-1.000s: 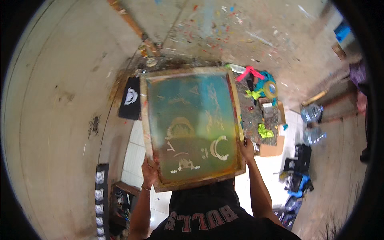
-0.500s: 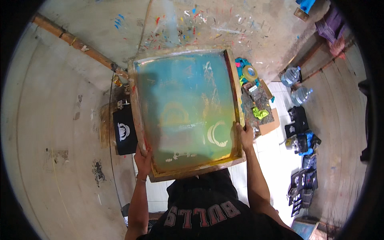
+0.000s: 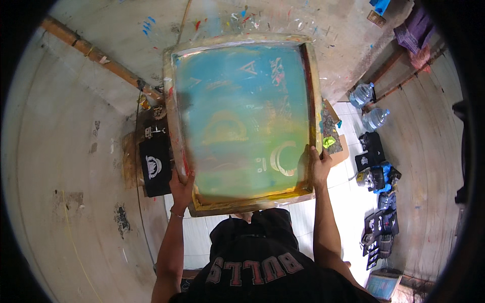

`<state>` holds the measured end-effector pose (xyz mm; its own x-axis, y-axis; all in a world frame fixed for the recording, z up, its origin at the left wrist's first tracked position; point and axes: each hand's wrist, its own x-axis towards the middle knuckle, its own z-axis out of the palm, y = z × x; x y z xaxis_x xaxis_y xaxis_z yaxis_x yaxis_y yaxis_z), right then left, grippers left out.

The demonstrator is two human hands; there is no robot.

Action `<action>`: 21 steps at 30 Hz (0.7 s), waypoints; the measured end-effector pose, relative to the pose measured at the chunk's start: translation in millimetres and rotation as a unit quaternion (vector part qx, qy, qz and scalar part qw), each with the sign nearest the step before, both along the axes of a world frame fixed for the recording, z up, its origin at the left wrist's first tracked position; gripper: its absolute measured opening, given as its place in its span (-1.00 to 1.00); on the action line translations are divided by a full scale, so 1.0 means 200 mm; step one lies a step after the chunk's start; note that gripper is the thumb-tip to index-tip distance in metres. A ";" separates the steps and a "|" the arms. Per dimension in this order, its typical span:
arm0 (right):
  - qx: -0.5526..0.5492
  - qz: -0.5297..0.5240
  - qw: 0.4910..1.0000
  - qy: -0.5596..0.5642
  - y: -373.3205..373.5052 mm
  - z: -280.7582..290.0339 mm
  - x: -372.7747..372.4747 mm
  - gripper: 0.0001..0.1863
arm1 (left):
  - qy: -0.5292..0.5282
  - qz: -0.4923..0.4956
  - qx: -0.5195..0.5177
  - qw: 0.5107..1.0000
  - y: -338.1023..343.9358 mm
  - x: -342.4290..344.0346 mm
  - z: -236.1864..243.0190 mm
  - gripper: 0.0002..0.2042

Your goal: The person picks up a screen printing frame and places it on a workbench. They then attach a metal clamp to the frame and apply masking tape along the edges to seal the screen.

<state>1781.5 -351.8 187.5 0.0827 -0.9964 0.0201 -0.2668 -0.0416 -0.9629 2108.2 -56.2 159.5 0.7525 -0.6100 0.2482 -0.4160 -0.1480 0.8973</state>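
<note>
A screen-printing frame [image 3: 217,151] spans the space before me, held up by both hands. Its wooden border is smeared with paint, and the mesh runs from blue at the far side to green and yellow nearest me. Pale crescent, arch and letter-like marks show in the mesh. My left hand [image 3: 181,186] grips the left border near its lower corner, thumb on top. On the opposite border my right hand [image 3: 320,166] is closed the same way. Fingers beneath the wood are partly hidden. Left of the frame lies a black cloth piece [image 3: 153,171] with a white print.
A cluttered, paint-stained board [image 3: 331,126] with a bright yellow-green scrap [image 3: 329,142] is partly covered by the frame's right side. Further right stand two clear water bottles [image 3: 361,95] and several dark printed items [image 3: 376,227]. A paint-spotted wall [image 3: 343,45] rises behind.
The frame has moved up and slightly right in the picture, both hands still on it. It now hides the tape roll and more of the cluttered board; more mesh marks show.
</note>
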 end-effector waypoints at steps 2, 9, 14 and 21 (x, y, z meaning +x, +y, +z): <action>-0.011 0.006 1.000 0.002 -0.01 0.01 0.00 -0.69 | -0.033 0.007 0.011 0.999 0.00 -0.01 0.02 -0.49; -0.021 0.021 0.998 -0.060 -0.05 0.01 -0.05 -0.70 | 0.042 0.006 0.056 0.998 -0.02 -0.05 0.10 -0.52; -0.042 0.022 0.999 -0.020 -0.05 0.04 -0.17 -0.68 | 0.088 -0.005 0.003 0.996 -0.07 -0.09 0.04 -0.60; -0.087 0.049 0.994 -0.052 -0.23 0.13 -0.49 -0.61 | 0.216 -0.026 -0.074 0.973 -0.24 -0.29 0.13 -0.58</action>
